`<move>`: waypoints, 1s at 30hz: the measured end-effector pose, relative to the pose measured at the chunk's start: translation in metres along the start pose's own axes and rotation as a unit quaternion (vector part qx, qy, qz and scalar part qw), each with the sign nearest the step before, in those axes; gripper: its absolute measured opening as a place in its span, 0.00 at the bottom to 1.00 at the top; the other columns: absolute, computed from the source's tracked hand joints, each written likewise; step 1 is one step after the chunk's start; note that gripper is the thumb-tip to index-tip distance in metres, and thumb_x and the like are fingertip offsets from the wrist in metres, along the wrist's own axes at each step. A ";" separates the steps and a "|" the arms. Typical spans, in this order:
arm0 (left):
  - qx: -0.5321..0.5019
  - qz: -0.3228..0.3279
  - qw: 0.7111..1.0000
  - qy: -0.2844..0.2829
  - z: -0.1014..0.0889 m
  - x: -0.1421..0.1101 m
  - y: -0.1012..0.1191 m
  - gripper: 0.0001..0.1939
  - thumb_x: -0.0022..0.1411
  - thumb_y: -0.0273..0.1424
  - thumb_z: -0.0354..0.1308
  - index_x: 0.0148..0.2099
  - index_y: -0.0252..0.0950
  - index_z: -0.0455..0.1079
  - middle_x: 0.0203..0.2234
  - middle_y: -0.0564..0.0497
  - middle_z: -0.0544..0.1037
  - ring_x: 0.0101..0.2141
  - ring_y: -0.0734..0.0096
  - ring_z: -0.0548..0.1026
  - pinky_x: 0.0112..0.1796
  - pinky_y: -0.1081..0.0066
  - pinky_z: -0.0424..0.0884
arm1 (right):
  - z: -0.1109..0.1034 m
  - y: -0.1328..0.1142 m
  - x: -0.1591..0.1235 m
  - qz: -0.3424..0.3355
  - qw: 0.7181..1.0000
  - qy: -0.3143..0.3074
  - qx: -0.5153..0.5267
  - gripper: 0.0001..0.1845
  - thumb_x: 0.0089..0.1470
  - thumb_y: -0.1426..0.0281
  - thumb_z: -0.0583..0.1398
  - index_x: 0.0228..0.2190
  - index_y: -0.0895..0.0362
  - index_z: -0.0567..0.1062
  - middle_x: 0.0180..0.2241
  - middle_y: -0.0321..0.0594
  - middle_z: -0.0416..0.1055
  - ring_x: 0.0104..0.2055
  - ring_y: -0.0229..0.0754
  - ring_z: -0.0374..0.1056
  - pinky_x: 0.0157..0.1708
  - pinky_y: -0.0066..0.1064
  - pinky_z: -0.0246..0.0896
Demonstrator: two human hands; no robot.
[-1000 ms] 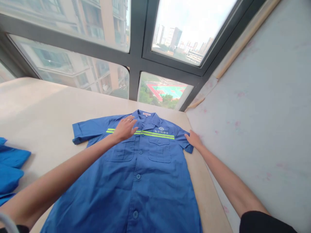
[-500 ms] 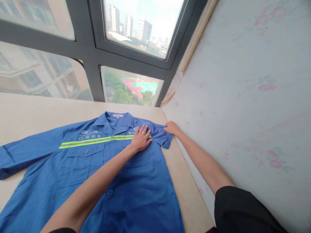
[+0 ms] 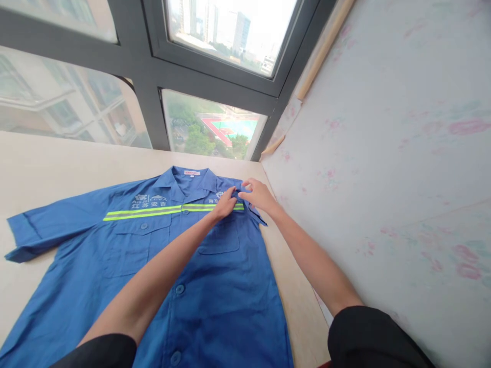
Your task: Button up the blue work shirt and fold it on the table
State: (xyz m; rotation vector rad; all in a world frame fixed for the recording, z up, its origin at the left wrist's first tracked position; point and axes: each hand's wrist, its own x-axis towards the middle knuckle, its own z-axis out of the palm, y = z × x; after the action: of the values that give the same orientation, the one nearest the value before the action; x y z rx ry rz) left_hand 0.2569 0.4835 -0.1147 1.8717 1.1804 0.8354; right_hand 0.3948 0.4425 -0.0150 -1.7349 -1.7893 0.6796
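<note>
A blue short-sleeved work shirt (image 3: 215, 301) with a yellow-green reflective stripe across the chest lies face up, buttoned, on a pale wooden table (image 3: 57, 163). Its collar points at the window. My left hand (image 3: 225, 203) reaches across the chest and presses on the shirt at the right shoulder, fingers bent down. My right hand (image 3: 259, 195) is closed on the right sleeve, which is folded in over the shoulder. The left sleeve (image 3: 46, 230) lies spread out flat on the table.
A dark-framed window (image 3: 153, 76) runs along the table's far edge. A pale wall with faint pink marks (image 3: 383, 153) stands close along the right side of the table. Bare tabletop shows to the left and behind the shirt.
My right hand has drawn the right sleeve inward over the shoulder. My left hand has slid from the chest to the right shoulder and bent its fingers. The view has swung to the right.
</note>
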 end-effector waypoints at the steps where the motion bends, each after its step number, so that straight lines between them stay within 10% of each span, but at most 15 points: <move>1: -0.017 -0.016 1.000 0.019 -0.005 0.003 -0.003 0.34 0.57 0.23 0.42 0.67 0.28 0.54 0.62 0.39 0.66 0.62 0.62 0.64 0.60 0.60 0.63 | 0.013 -0.004 -0.003 0.017 0.997 -0.052 0.059 0.23 0.48 0.66 0.66 0.46 0.56 0.71 0.34 0.37 0.74 0.29 0.39 0.71 0.29 0.32 0.71; 5: -0.062 -0.063 0.989 0.118 -0.030 -0.003 -0.015 0.32 0.64 0.23 0.35 0.70 0.32 0.47 0.63 0.40 0.64 0.61 0.64 0.65 0.56 0.61 0.68 | 0.041 0.004 -0.012 0.004 0.966 -0.164 0.201 0.29 0.52 0.65 0.64 0.53 0.57 0.66 0.36 0.40 0.75 0.34 0.41 0.75 0.37 0.38 0.74; 8: 0.003 0.004 0.988 0.155 -0.041 -0.027 -0.016 0.28 0.69 0.31 0.40 0.69 0.34 0.53 0.64 0.41 0.62 0.64 0.61 0.60 0.61 0.56 0.60 | 0.041 0.026 -0.020 -0.072 0.991 -0.019 0.111 0.20 0.54 0.68 0.60 0.49 0.57 0.70 0.43 0.44 0.75 0.43 0.43 0.74 0.48 0.42 0.70; 12: 0.216 0.222 0.951 0.020 -0.036 -0.062 -0.004 0.26 0.71 0.38 0.44 0.66 0.32 0.60 0.67 0.39 0.57 0.68 0.57 0.48 0.65 0.54 0.49 | 0.037 0.062 -0.038 -0.094 0.987 0.125 -0.035 0.20 0.55 0.68 0.56 0.50 0.59 0.71 0.53 0.50 0.70 0.58 0.49 0.65 0.61 0.47 0.57; 19: 0.338 0.344 0.871 -0.092 -0.009 -0.083 0.025 0.37 0.61 0.56 0.53 0.63 0.35 0.64 0.65 0.36 0.59 0.66 0.48 0.53 0.63 0.50 0.49 | 0.042 0.116 -0.085 0.027 0.995 0.098 0.018 0.29 0.50 0.72 0.54 0.55 0.57 0.68 0.57 0.50 0.67 0.59 0.51 0.64 0.59 0.49 0.60; 25: 0.379 0.333 0.858 -0.100 0.017 -0.085 0.043 0.12 0.68 0.32 0.51 0.46 0.35 0.73 0.45 0.43 0.76 0.46 0.61 0.72 0.44 0.63 0.65 | 0.055 0.121 -0.114 -0.051 0.989 0.134 -0.030 0.31 0.50 0.65 0.58 0.56 0.58 0.66 0.57 0.52 0.66 0.60 0.52 0.61 0.63 0.50 0.54; 30: 0.372 0.311 0.873 -0.048 0.001 -0.084 0.044 0.14 0.70 0.28 0.46 0.46 0.36 0.73 0.42 0.44 0.76 0.42 0.63 0.72 0.40 0.64 0.63 | 0.062 0.118 -0.116 -0.060 0.983 0.153 -0.086 0.29 0.58 0.58 0.56 0.56 0.61 0.66 0.58 0.57 0.63 0.62 0.55 0.57 0.62 0.53 0.52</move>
State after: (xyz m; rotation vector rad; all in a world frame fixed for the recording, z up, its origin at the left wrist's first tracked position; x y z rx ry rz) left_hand 0.2466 0.3928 -0.0884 2.9931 0.8905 0.6247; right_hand 0.4390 0.3323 -0.1461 -1.7158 -1.7567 0.1977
